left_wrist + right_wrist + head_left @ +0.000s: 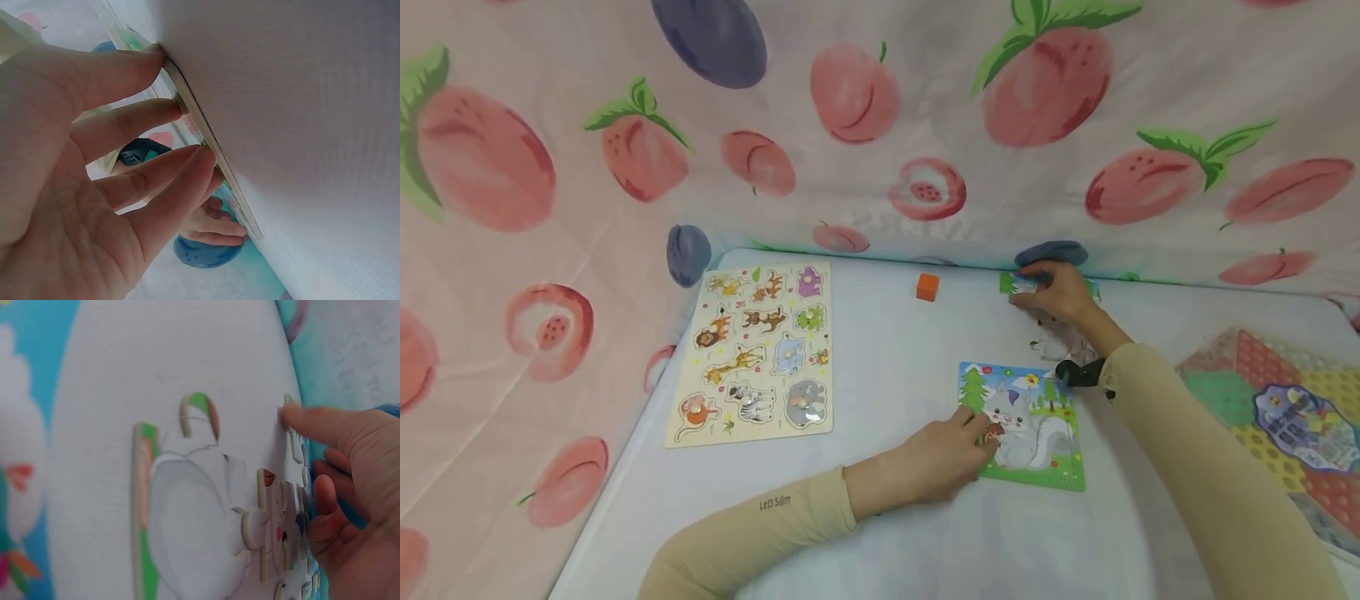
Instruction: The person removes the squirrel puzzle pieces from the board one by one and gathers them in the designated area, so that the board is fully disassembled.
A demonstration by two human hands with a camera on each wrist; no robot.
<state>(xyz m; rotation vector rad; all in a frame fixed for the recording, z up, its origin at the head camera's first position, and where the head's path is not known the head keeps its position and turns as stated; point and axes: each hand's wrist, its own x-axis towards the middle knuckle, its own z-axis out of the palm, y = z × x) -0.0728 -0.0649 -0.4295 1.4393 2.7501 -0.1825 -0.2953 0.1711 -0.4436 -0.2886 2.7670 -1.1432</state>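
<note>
My left hand (943, 458) rests at the left edge of a squirrel picture board (1052, 429) on the white table. In the left wrist view, the thumb and fingertips (203, 156) meet the thin board edge (234, 190). Farther back, my right hand (1063, 292) is at a group of jigsaw pieces (1063, 343), its thumb and forefinger pinching a green-and-blue piece (1006, 283) near the wall. The right wrist view shows interlocking pieces with a pale grey animal (197, 531), several joined, beside the fingers; the hand hides part of them.
An orange cube (927, 287) stands near the back edge. At the left lies a wooden animal peg board (775, 371). Coloured bumpy pieces in clear wrap (1270, 417) lie on the right. Fruit-patterned cloth (850, 200) hangs along the back and left.
</note>
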